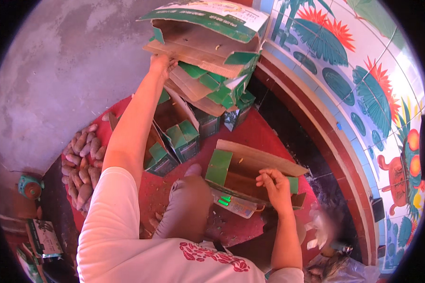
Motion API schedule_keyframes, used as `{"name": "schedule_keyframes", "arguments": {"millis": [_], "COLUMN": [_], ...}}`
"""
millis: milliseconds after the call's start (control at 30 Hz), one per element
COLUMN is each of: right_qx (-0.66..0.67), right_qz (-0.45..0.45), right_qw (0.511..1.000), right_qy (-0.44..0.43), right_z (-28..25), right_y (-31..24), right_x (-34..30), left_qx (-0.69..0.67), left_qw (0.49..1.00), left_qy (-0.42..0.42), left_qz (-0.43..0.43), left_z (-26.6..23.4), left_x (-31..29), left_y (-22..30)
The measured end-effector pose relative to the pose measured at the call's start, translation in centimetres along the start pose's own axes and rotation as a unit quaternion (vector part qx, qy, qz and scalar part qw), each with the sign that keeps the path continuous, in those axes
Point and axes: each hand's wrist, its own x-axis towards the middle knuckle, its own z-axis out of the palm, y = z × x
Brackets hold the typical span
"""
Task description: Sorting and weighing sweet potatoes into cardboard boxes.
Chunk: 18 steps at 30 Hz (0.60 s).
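My left hand [163, 65] is raised and closed on the lower brown flap of a green and white cardboard carton [198, 40]. That carton lies on its side with its open end facing me, on top of other cartons. My right hand [276, 186], fingers loosely bent and nothing visible in them, hovers over the near edge of another open carton [217, 167]. This carton stands on a scale [236, 206] with a lit green display. Its inside looks bare apart from a small pale scrap.
Two open cartons [179, 134] stand on the red mat [264, 129], left of centre. Beyond my left arm lies a heap of sweet potatoes [82, 165]. A painted tile wall [354, 80] curves along the right. Clear plastic bags [344, 271] lie at lower right.
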Motion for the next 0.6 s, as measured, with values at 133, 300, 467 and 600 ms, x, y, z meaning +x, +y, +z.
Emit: {"name": "schedule_keyframes", "arguments": {"millis": [133, 300, 467, 600], "right_qx": [-0.038, -0.123, -0.25, -0.274], "right_qz": [0.002, -0.007, -0.01, -0.021], "right_qw": [0.999, 0.992, 0.967, 0.951], "right_qy": [0.024, 0.035, -0.039, -0.142], "right_z": [-0.8, -1.9, -2.8, -2.2], "right_y": [0.9, 1.1, 1.9, 1.7], "right_x": [0.0, 0.2, -0.1, -1.0], "left_qx": [-0.02, 0.077, 0.214, 0.315], "left_qw": [0.993, 0.997, 0.975, 0.945], "left_qy": [0.115, 0.018, 0.001, -0.021], "left_qz": [0.0, -0.014, -0.056, -0.091], "left_z": [3.1, 0.1, -5.3, -12.0], "left_x": [-6.4, -13.2, -20.8, -26.4], "left_y": [-0.8, -3.6, -8.7, -14.2]}}
